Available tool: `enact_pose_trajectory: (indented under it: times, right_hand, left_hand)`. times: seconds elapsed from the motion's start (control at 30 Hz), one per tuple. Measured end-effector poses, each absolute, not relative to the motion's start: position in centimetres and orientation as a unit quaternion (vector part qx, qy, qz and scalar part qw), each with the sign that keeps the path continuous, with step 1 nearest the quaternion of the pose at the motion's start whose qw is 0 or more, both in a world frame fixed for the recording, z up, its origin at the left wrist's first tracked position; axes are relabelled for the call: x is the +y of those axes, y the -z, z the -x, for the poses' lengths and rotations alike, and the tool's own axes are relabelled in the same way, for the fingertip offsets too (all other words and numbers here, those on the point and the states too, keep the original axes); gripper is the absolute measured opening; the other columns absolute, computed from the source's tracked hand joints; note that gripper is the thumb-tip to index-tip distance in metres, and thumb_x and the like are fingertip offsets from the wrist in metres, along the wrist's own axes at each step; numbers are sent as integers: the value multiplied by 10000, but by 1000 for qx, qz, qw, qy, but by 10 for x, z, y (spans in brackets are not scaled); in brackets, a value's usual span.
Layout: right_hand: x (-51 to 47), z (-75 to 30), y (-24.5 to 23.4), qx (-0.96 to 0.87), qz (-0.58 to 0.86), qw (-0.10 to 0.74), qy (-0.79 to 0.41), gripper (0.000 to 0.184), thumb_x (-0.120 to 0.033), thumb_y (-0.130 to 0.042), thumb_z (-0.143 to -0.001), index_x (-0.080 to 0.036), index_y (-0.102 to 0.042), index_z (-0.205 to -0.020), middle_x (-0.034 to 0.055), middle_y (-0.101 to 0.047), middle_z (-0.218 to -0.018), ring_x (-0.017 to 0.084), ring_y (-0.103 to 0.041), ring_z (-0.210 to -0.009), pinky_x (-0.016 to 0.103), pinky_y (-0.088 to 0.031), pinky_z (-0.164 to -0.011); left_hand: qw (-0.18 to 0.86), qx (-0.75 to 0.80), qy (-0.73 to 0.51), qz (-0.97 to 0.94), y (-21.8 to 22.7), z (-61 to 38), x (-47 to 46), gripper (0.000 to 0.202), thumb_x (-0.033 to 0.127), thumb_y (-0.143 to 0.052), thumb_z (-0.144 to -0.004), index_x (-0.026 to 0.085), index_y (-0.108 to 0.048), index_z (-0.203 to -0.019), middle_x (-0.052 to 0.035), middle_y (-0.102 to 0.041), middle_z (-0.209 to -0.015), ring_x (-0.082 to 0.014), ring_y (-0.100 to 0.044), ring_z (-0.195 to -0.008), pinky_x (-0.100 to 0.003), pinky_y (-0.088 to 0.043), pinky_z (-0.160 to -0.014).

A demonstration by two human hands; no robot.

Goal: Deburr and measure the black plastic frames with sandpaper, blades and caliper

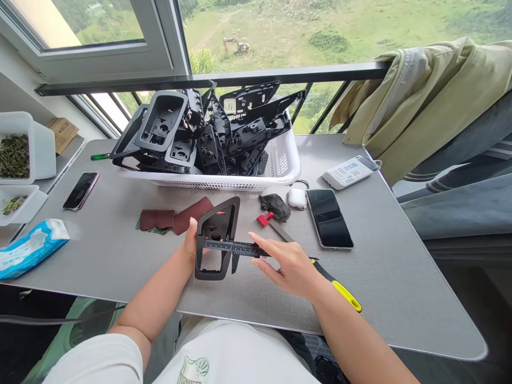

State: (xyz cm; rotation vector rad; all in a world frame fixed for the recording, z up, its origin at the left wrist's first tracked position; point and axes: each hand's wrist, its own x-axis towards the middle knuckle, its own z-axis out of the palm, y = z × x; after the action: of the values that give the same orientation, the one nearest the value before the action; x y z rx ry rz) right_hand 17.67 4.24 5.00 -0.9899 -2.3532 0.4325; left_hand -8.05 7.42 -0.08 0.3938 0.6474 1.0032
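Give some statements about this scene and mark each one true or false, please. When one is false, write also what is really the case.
1. The left hand holds a black plastic part with a caliper across it. True.
2. The right hand is gripping a smartphone. False: it is at the caliper, and a smartphone lies further right.
3. A white basket is piled with black plastic parts. True.
4. The sandpaper sheets lie inside the basket. False: the sandpaper sheets lie on the table.
5. An excavator stands on the grass outside. True.
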Motion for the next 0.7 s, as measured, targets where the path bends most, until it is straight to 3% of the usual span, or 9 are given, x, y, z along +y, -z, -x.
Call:
enact_pose_trajectory:
  times: [0.1,0.23,0.43,0.57,0.7]
  right_hand:
    - [40,-175,-48,-878,348,274,-182,429,-408,-402,-1019,-130,-520,-1324,49,-708,-733,159,-634,-596,267,-415,-543]
    - [35,-168,-45,-889,344,223,-205,464,-524,-411,-994,-145,-646,-1123,45,-705,-679,158,-642,-563,273,-360,-512]
    - [35,-165,-46,-891,364,183,-200,599,-652,-315,-956,-179,-636,-780,26,-635,-578,146,-580,-497,279,-274,-489]
    - [38,-169,-47,-886,390,174,-182,616,-689,-303,-936,-197,-575,-683,10,-580,-523,138,-519,-461,279,-241,-485]
    - [37,-166,-45,-891,389,147,-184,623,-696,-307,-933,-194,-561,-666,22,-599,-538,148,-550,-480,281,-246,-494]
  left_hand:
    - [777,301,-508,-219,-10,74,78,685,740,-649,-674,194,-687,-1086,-120,-745,-1011,-354,-677,-1020,-480,-517,-854]
    - [760,316,-531,-202,-29,68,84,718,792,-554,-705,164,-697,-1021,-118,-733,-859,-311,-701,-877,-437,-548,-768]
    - [738,341,-553,-180,-40,68,86,717,785,-465,-774,168,-699,-1054,-119,-739,-959,-316,-691,-968,-427,-561,-774]
    - [729,348,-559,-185,-41,70,85,684,759,-475,-793,162,-705,-1034,-121,-743,-953,-321,-688,-992,-425,-563,-783]
    - [729,358,-553,-188,-40,70,85,649,733,-497,-801,158,-710,-1013,-112,-750,-906,-320,-694,-984,-425,-559,-794]
